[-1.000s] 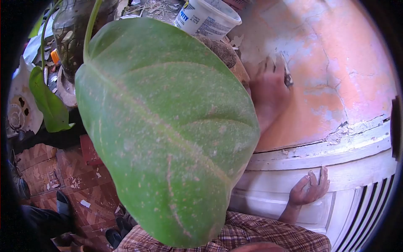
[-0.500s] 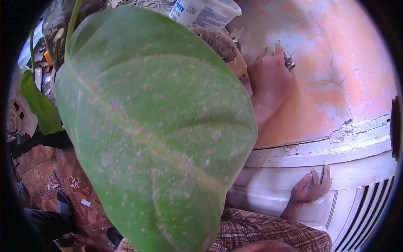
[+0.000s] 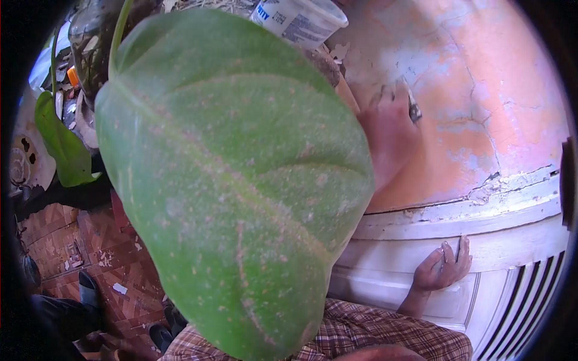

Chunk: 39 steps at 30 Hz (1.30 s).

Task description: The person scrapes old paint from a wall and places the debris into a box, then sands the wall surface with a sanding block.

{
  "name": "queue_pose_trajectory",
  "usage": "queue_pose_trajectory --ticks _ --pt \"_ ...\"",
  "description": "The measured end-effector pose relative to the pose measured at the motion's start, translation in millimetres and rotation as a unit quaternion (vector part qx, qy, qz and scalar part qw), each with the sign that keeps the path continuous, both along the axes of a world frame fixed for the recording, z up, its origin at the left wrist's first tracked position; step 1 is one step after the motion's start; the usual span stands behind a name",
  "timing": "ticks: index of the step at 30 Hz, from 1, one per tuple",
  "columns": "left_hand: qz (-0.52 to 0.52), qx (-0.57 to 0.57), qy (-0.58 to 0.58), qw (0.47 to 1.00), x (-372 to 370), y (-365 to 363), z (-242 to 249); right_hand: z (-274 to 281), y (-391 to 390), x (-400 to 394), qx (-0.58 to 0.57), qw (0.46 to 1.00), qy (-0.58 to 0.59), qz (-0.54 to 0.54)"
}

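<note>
My left hand (image 3: 392,132) is closed around a small dark-edged scraper (image 3: 413,108), held against the orange and grey wall. My right hand (image 3: 441,269) rests on the white panel (image 3: 385,256) with its fingers apart and nothing visible in it. A large dusty green leaf (image 3: 235,186) fills the middle of the view and hides much of my left forearm. Above my left hand stands a white putty tub (image 3: 301,21), cut off by the view's top edge.
White trim (image 3: 457,213) runs below the cracked wall (image 3: 518,90). Louvres (image 3: 524,307) are at lower right. Plaid cloth (image 3: 391,331) lies across the bottom. A smaller leaf (image 3: 63,144) hangs at left, above a tiled floor (image 3: 123,289) with debris and a person's slippered foot (image 3: 88,292).
The large leaf has shifted slightly right in view. My left hand and the scraper appear slightly lower. My right hand stays on the panel, its fingers nearly unchanged.
</note>
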<state>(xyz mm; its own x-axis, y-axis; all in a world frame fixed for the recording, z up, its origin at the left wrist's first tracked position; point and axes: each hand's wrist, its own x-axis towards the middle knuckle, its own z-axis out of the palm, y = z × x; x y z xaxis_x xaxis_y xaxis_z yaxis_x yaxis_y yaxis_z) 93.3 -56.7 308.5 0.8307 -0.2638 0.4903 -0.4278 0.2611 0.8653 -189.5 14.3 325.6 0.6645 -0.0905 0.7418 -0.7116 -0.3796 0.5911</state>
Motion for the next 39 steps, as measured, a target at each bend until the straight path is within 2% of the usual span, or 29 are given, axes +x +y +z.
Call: queue_pose_trajectory --ticks 1,3,7,9,10,12,15,16,18,21,25,29,34,39 --pt "0.002 -0.003 -0.005 1.000 0.3 -2.2 1.9 -0.3 -1.7 0.9 -0.003 1.000 -0.005 0.002" --pt "0.073 -0.050 -0.022 0.996 -2.3 -5.9 0.3 -1.0 -0.6 0.0 0.002 1.000 -0.009 0.002" --pt "0.045 -0.006 0.005 0.999 11.1 -10.8 -2.9 1.0 3.3 -0.5 0.009 1.000 0.000 -0.004" --pt "-0.008 -0.024 0.014 1.000 6.6 -8.7 -3.5 0.2 2.1 0.8 0.009 1.000 -0.008 -0.011" --pt "-0.004 -0.027 0.011 1.000 4.8 -8.5 -1.9 0.9 -0.3 0.5 0.005 1.000 -0.011 -0.007" --pt "0.057 -0.038 -0.006 0.998 -0.6 -6.9 -2.1 -1.6 0.3 -3.5 0.005 1.000 -0.003 -0.015" --pt "0.081 -0.043 -0.002 0.996 15.8 -16.9 0.8 -0.7 1.0 -1.8 0.009 1.000 -0.003 -0.012" --pt "0.076 -0.039 0.001 0.996 16.2 -12.9 0.1 -0.8 2.9 -1.7 0.013 1.000 0.001 -0.017" --pt "-0.044 0.037 0.041 0.998 27.3 6.4 8.6 1.2 2.1 0.8 0.003 1.000 0.009 -0.014" --pt "-0.015 -0.021 0.033 0.999 10.0 4.9 1.9 -0.4 1.3 -0.5 0.011 1.000 -0.004 -0.014" --pt "0.071 -0.013 -0.024 0.997 11.0 -9.7 0.4 -0.7 1.6 2.7 0.008 1.000 -0.006 -0.011" --pt "0.004 0.052 -0.006 0.999 9.3 -3.9 -0.2 0.2 1.0 1.1 0.000 1.000 -0.001 -0.002" --pt "0.068 -0.047 -0.054 0.995 -27.4 -4.1 -15.2 -0.1 -0.8 5.3 -0.009 1.000 -0.006 0.009" --pt "0.038 -0.079 -0.089 0.992 -46.6 -4.4 -53.5 -0.9 -1.3 4.3 -0.018 1.000 -0.017 0.007"
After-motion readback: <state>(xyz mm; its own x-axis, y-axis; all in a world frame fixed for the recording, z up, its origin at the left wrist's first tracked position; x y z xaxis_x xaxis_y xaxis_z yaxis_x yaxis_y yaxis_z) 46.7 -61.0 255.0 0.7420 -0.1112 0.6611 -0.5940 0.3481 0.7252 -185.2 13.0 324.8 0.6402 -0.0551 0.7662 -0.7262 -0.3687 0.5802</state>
